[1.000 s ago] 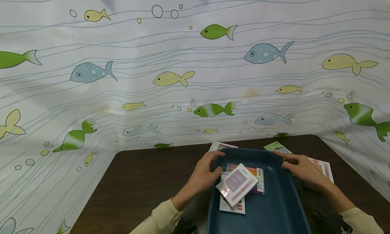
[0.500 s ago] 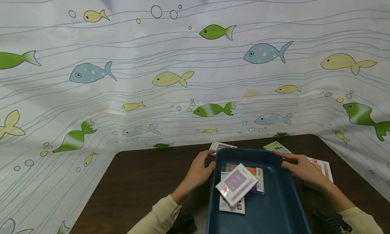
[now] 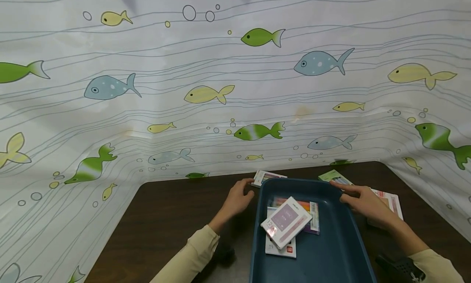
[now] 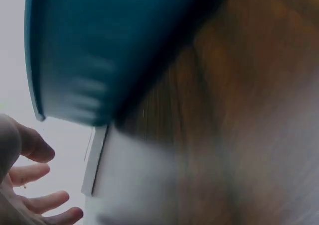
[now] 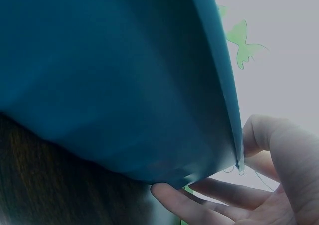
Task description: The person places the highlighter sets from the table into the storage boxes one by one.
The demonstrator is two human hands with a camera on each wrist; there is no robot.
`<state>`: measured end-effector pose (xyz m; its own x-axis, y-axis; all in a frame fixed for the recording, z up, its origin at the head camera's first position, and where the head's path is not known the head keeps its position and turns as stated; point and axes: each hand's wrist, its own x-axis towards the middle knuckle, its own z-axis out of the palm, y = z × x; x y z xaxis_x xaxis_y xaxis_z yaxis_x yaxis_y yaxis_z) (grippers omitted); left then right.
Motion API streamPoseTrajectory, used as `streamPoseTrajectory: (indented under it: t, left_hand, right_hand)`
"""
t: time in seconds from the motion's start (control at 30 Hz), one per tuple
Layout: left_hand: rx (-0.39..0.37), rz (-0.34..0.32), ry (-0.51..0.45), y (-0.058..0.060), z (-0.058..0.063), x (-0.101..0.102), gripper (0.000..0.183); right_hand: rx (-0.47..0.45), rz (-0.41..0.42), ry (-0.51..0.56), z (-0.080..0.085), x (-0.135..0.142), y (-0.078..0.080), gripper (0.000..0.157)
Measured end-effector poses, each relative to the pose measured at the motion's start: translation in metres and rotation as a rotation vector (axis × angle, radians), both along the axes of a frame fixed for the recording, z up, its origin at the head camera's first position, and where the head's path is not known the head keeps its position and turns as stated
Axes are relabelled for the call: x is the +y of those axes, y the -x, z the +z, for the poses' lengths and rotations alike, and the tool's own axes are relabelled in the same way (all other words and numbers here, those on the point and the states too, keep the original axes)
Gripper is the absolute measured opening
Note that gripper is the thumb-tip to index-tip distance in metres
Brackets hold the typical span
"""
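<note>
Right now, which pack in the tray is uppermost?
The white pack with the lilac panel. It overlaps both others, so the lower white pack and the multicoloured pack show only partly.

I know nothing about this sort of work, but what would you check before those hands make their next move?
1. Right hand on the blue tray's rim: ok.
2. Left hand off the tray: ok, a gap shows.
3. Left hand touching the white box behind the tray: cannot tell.
4. Purple-and-white box unstacked: not ok, it overlaps other boxes.
5. Green box inside the tray: not ok, it lies beyond.
</note>
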<state>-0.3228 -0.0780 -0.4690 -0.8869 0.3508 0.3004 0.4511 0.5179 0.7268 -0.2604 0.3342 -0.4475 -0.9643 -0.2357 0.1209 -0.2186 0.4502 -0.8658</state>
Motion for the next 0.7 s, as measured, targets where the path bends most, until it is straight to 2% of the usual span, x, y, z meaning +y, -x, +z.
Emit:
streamPoseTrajectory:
  t: [0.27,0.37,0.57,0.7]
  left_hand:
    - [0.021,-0.075,0.156,0.044,-0.007,0.004,0.048]
    - [0.042,-0.107,0.180,0.056,-0.009,0.006,0.049]
    - [0.058,-0.147,0.174,0.070,-0.009,0.010,0.049]
    - [0.077,-0.175,0.231,0.074,-0.010,0.012,0.052]
  right_hand:
    - [-0.019,0.007,0.041,-0.002,-0.001,0.000,0.053]
    - [-0.027,0.016,0.052,-0.003,-0.003,0.001,0.052]
    - [-0.034,0.010,0.057,-0.003,-0.002,0.000,0.053]
    - [-0.037,0.008,0.062,-0.002,0.000,-0.001,0.053]
